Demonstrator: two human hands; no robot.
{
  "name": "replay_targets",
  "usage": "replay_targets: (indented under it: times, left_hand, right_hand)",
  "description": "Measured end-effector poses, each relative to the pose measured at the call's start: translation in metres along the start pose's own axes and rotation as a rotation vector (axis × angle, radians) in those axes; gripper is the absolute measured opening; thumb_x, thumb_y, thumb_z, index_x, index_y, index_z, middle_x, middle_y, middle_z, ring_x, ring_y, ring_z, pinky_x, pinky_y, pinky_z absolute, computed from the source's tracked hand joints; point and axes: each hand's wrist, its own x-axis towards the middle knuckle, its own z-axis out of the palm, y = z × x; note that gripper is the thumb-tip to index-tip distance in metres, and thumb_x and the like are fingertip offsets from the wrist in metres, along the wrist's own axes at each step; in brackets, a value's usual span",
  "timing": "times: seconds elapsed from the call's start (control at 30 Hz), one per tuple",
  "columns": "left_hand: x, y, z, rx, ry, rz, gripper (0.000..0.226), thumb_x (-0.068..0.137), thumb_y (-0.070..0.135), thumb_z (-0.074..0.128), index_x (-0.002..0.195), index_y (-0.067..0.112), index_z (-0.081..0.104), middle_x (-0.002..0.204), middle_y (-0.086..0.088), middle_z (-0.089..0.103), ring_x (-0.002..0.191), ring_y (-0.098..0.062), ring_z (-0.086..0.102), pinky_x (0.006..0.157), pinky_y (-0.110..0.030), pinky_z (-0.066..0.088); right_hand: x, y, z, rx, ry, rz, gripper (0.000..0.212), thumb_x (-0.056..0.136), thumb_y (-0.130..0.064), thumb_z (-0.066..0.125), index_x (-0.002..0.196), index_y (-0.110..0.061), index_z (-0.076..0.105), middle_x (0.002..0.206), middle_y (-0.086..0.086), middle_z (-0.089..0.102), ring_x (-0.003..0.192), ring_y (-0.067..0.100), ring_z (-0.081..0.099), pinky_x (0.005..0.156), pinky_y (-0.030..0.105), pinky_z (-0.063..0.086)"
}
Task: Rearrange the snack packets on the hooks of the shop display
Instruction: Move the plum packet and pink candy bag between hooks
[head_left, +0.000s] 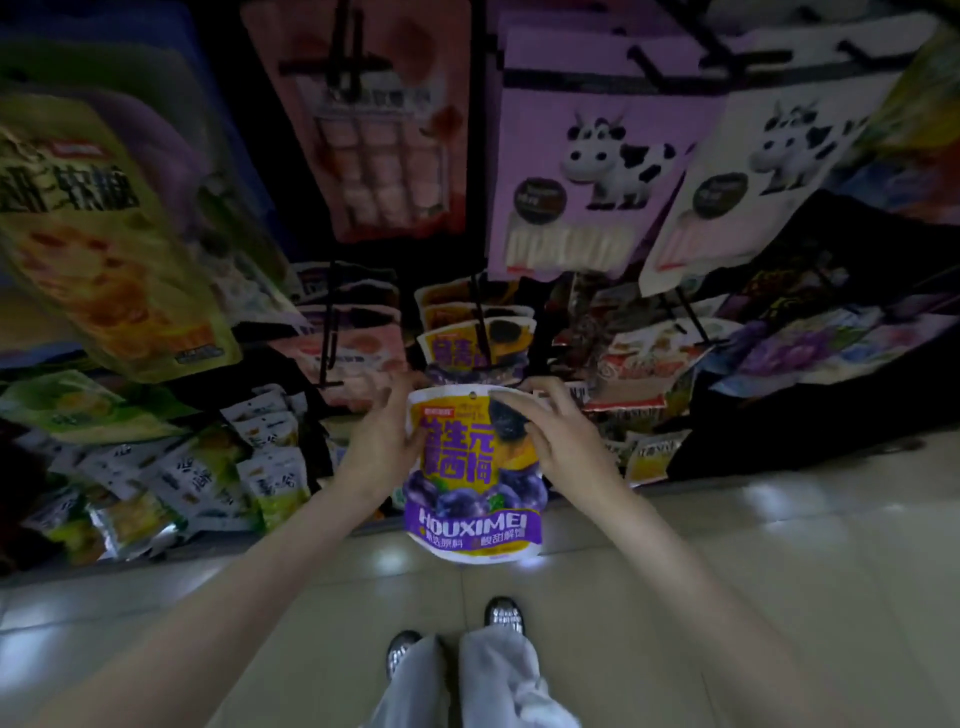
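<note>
We hold one prune snack packet (475, 470) between both hands, in front of the lower part of the shop display. Our left hand (387, 434) grips its left edge, with the fingers curled behind the packet and the thumb at the front. Our right hand (558, 434) grips the upper right corner, and its fingers (511, 402) lie over the front near the picture of a dark prune. The packet is upright, yellow above and purple below, with the word HOUXIMEI on it, and a small round hang hole (473, 397) shows at its top edge. Just beyond our hands, a black hook (480, 322) carries a row of the same yellow and purple packets (475, 338); the top of the held packet is close to the tip of this hook, but we cannot tell if it touches it. Above our right hand hang purple packets with a cartoon cow (587, 171), and above our left hand hangs a pink packet (379, 135). Far to the left of our left hand there is a big yellow-green packet (104, 234), and lower on that side lie many small white and green packets (208, 478). Below our hands we see a pale tiled floor (727, 571), light trousers (467, 686) and shiny shoes (503, 616).
</note>
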Motion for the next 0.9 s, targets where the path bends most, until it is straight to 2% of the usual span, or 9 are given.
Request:
replay_targets:
  times: [0.17,0.33,0.47,0.57,0.63,0.67,0.73,0.87,0.9]
  left_hand:
    - [0.013,0.006,0.009,0.117,-0.096,0.175,0.059,0.088,0.007,0.05,0.139,0.03,0.034,0.124,-0.018,0.05,0.077,-0.038,0.06,0.061,-0.038,0.048]
    - [0.03,0.007,0.012,0.18,-0.093,0.241,0.057,0.087,-0.007,0.048,0.139,0.016,0.042,0.109,-0.025,0.056,0.075,-0.038,0.06,0.062,-0.04,0.05]
    - [0.039,0.0,0.013,0.272,-0.097,0.236,0.051,0.09,-0.005,0.046,0.136,0.018,0.047,0.108,-0.023,0.054,0.075,-0.038,0.059,0.058,-0.036,0.047]
    - [0.049,-0.001,0.012,0.416,-0.141,0.198,0.063,0.091,-0.006,0.043,0.143,0.029,0.034,0.116,-0.018,0.053,0.072,-0.033,0.059,0.058,-0.036,0.048]
    - [0.057,0.001,0.013,0.541,-0.142,0.175,0.068,0.092,-0.005,0.042,0.145,0.034,0.026,0.123,-0.014,0.049,0.076,-0.03,0.06,0.06,-0.033,0.046]
    - [0.06,0.001,0.014,0.588,-0.128,0.18,0.069,0.092,-0.004,0.042,0.145,0.035,0.024,0.126,-0.013,0.047,0.078,-0.029,0.06,0.061,-0.032,0.047]
    - [0.067,-0.001,0.018,0.604,-0.109,0.201,0.071,0.091,-0.005,0.045,0.145,0.036,0.023,0.133,-0.012,0.043,0.085,-0.03,0.061,0.067,-0.037,0.053]
    - [0.078,-0.008,0.025,0.608,-0.136,0.205,0.072,0.09,-0.003,0.045,0.144,0.039,0.024,0.143,-0.01,0.036,0.099,-0.032,0.061,0.077,-0.042,0.054]
    - [0.079,-0.007,0.025,0.609,-0.131,0.209,0.072,0.09,-0.004,0.044,0.144,0.039,0.025,0.144,-0.01,0.036,0.1,-0.032,0.062,0.077,-0.042,0.054]
  right_hand:
    - [0.017,0.022,0.012,-0.024,-0.152,0.185,0.064,0.085,0.013,0.044,0.139,-0.021,0.042,0.142,0.008,0.034,0.119,0.031,0.047,0.088,0.038,0.047]
    - [0.039,0.029,0.006,-0.054,-0.139,0.141,0.061,0.088,0.006,0.05,0.142,-0.018,0.036,0.141,0.007,0.031,0.12,0.025,0.046,0.076,0.025,0.041]
    - [0.051,0.035,0.004,-0.096,-0.202,0.131,0.078,0.085,0.013,0.046,0.147,-0.028,0.023,0.144,0.0,0.023,0.082,0.01,0.043,0.047,0.019,0.028]
    - [0.054,0.041,0.004,-0.087,-0.199,0.119,0.09,0.077,0.021,0.046,0.147,-0.032,0.022,0.145,0.001,0.021,0.091,0.021,0.051,0.053,0.031,0.046]
    - [0.054,0.044,0.005,-0.048,-0.156,0.076,0.084,0.079,0.02,0.044,0.145,-0.029,0.029,0.145,0.005,0.024,0.108,0.031,0.05,0.076,0.034,0.052]
    - [0.053,0.045,0.005,-0.028,-0.135,0.059,0.07,0.085,0.014,0.042,0.143,-0.025,0.034,0.145,0.007,0.027,0.115,0.031,0.046,0.085,0.022,0.048]
    - [0.053,0.046,0.004,-0.052,-0.118,0.038,0.044,0.095,-0.005,0.037,0.137,-0.014,0.043,0.14,0.004,0.038,0.122,0.024,0.04,0.079,-0.004,0.03]
    - [0.059,0.053,0.013,0.003,-0.108,0.086,0.053,0.093,0.005,0.044,0.139,-0.02,0.038,0.134,-0.005,0.036,0.119,0.015,0.044,0.078,0.019,0.047]
    - [0.061,0.05,0.012,0.026,-0.102,0.105,0.051,0.093,0.005,0.044,0.139,-0.016,0.038,0.127,-0.007,0.04,0.112,0.007,0.045,0.073,0.013,0.044]
